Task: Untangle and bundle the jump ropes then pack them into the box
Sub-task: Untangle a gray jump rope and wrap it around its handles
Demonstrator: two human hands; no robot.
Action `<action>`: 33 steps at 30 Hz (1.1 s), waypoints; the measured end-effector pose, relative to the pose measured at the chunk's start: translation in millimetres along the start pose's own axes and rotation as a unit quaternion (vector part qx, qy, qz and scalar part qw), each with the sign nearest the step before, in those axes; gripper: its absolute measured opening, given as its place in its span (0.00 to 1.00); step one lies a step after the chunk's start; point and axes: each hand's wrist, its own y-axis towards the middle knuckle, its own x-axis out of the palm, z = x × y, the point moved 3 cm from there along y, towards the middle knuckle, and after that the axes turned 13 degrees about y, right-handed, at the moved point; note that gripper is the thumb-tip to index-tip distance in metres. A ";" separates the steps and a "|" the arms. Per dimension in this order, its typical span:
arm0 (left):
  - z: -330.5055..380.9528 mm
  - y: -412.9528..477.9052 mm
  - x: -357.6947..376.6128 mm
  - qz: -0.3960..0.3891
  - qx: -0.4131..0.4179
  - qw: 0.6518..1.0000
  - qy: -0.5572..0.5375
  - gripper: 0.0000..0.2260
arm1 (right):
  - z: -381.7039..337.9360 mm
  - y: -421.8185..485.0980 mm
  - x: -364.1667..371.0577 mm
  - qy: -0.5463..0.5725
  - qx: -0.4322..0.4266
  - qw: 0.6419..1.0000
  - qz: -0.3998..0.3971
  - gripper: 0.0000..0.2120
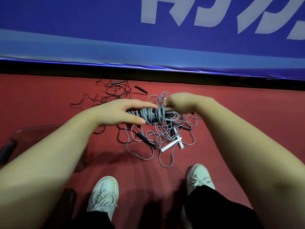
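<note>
Left hand (122, 111) grips a gray rope bundle (152, 115); right hand (178, 103) seemingly pinches its cord above tangled ropes (158, 138) on the floor (231, 129).

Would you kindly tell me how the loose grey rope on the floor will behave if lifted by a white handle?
Probably floppy: the loose grey rope lies in slack curls, so it should trail and sag. It likely snags, since its loops cross a black handle. The round white handle may roll if nudged.
</note>
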 end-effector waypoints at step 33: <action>7.4 15.1 -17.9 0.317 -0.047 0.947 -0.025 0.36 | -73.8 -17.1 -26.6 -0.136 -0.078 0.882 0.444 0.07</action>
